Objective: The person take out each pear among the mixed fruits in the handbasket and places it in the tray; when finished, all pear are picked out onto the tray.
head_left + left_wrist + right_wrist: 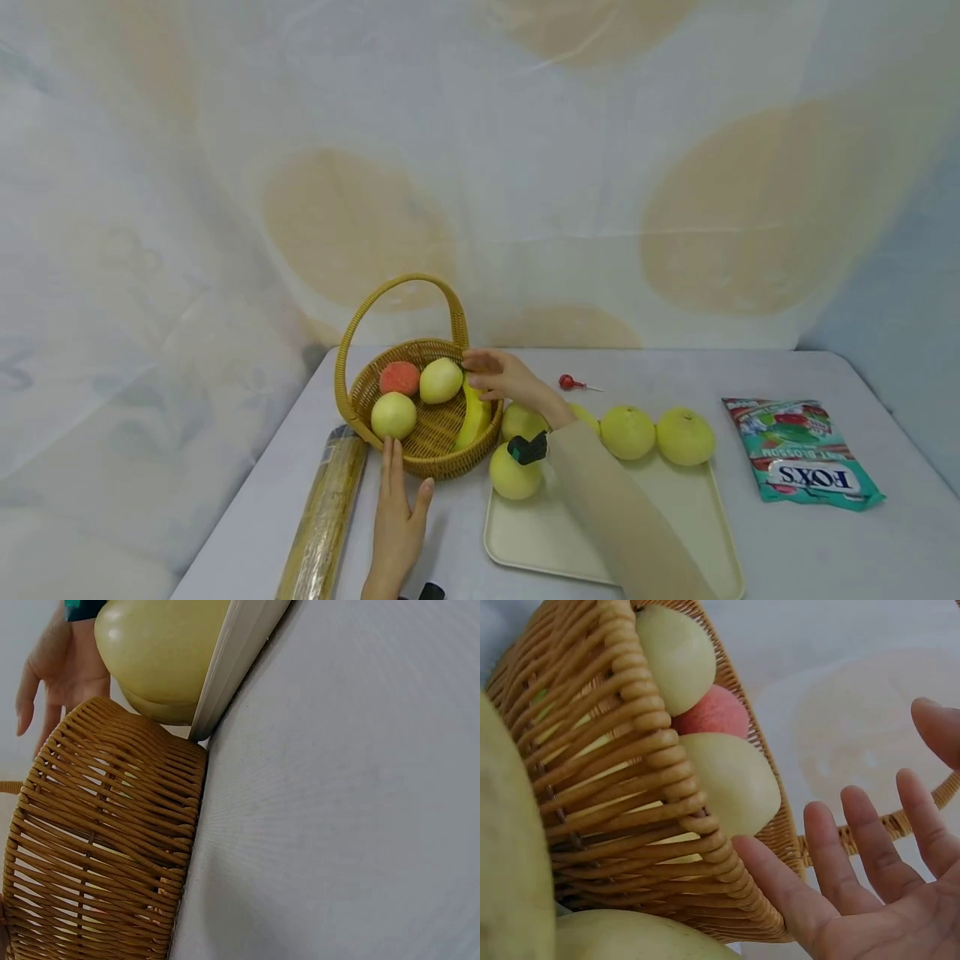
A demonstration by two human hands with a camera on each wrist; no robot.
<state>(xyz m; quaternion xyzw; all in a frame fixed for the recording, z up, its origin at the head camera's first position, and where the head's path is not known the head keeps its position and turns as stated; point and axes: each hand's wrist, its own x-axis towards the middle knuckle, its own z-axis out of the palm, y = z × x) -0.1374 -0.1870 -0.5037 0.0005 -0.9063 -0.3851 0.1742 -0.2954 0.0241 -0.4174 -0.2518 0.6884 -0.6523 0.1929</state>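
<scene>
A brown wicker basket [431, 468] with a tall handle stands at the table's back left. Inside lie a red fruit [400, 378], two pale yellow-green round fruits [441, 381] and a yellow banana [473, 417]. My left hand [397, 521] is at the basket's front, fingers straight and tips by the rim; whether they touch is unclear. At the right side my right hand [506, 379] reaches over the rim near the handle, its fingers spread and loosely bent. In the right wrist view that hand [885, 892] holds nothing, one finger against or close to the rim.
A cream tray [540, 560] right of the basket carries several yellow-green round fruits [628, 432], some close against the basket. Behind it lies a red lollipop [568, 382]. A green FOX'S sweet bag [806, 454] lies far right. A long film-wrapped bundle [322, 517] lies left.
</scene>
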